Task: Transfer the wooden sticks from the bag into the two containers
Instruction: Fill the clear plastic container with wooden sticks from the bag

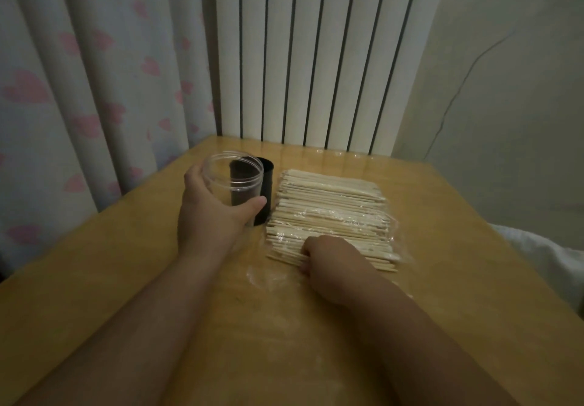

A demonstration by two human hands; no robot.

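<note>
A clear plastic jar [232, 173] stands upright and open-topped on the wooden table [474, 247]. My left hand [208, 212] grips it from the near side, thumb across its front. Right behind the jar stands a black cylindrical container [267, 190], partly hidden by it. To the right lies a flat clear plastic bag [404, 238] packed with several pale wooden sticks [331, 203] lying crosswise. My right hand [331, 263] rests on the near edge of the stack, fingers curled round a few sticks at their left ends.
A white ribbed radiator [316, 57] stands behind the table. A curtain with pink hearts [79, 89] hangs at the left, close to the table's left edge. A white cloth [543, 263] shows past the right edge.
</note>
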